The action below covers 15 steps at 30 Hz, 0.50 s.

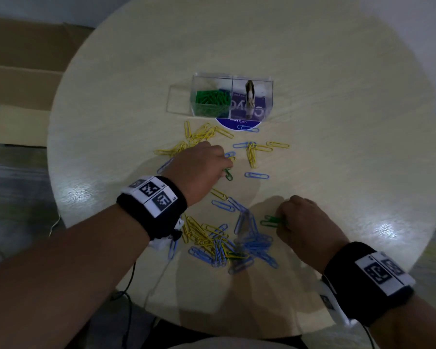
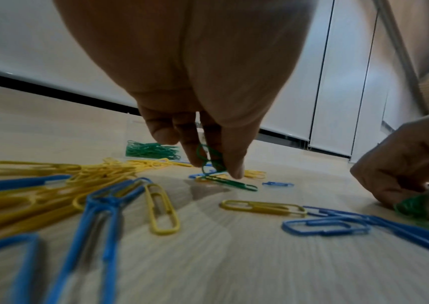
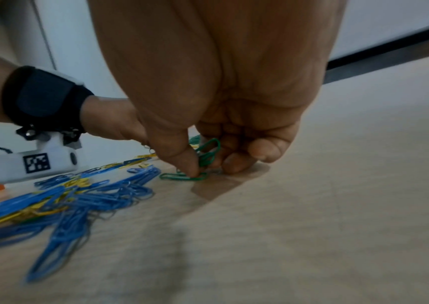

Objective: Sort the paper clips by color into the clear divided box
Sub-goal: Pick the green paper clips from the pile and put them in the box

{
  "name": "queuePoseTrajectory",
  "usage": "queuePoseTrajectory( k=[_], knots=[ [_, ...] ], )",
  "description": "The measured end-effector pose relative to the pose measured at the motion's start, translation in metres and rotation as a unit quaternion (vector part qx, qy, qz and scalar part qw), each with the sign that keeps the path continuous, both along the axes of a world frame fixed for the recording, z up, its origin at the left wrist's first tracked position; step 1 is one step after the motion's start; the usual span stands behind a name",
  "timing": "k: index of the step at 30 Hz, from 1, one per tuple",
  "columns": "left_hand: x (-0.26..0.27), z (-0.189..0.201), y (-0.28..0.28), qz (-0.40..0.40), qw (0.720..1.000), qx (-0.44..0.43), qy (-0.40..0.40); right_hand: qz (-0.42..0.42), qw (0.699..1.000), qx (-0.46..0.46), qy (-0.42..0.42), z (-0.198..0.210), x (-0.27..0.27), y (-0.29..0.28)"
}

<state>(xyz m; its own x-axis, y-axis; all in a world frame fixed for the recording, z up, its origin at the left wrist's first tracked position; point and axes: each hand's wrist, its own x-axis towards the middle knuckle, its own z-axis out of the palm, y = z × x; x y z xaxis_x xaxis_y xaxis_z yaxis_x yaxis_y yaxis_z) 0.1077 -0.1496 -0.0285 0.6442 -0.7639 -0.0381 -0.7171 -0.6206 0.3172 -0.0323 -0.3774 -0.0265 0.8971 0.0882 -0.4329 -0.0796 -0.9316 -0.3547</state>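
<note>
Head view: green paper clips (image 1: 213,98) fill the left compartment of the clear divided box (image 1: 232,96) at the table's (image 1: 337,122) far centre. Nearer, the left hand (image 1: 196,170) pinches green clips (image 2: 212,162) among scattered yellow clips (image 1: 199,133); the right hand (image 1: 305,220) pinches another green bunch (image 3: 203,160) beside the blue pile (image 1: 249,245).

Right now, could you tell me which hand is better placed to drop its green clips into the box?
Left. The left hand, pinching green clips, is nearer the clear divided box and its green compartment. The right hand also grips green clips but sits farther back.
</note>
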Motion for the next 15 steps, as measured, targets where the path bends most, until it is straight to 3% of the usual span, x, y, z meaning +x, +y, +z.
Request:
queuePoseTrajectory(
  k=[7,12,15],
  knots=[
    [-0.001,-0.003,-0.003,0.010,0.995,0.092,0.039,0.007,0.999,0.014,-0.043,0.003,-0.004,-0.003],
    [-0.013,-0.011,0.004,0.012,0.994,0.109,-0.001,0.029,0.999,0.017,-0.040,0.001,-0.004,0.002],
    [-0.026,-0.005,0.013,0.011,0.998,0.068,-0.009,0.021,0.999,0.021,-0.032,0.005,-0.005,0.005]
  ],
)
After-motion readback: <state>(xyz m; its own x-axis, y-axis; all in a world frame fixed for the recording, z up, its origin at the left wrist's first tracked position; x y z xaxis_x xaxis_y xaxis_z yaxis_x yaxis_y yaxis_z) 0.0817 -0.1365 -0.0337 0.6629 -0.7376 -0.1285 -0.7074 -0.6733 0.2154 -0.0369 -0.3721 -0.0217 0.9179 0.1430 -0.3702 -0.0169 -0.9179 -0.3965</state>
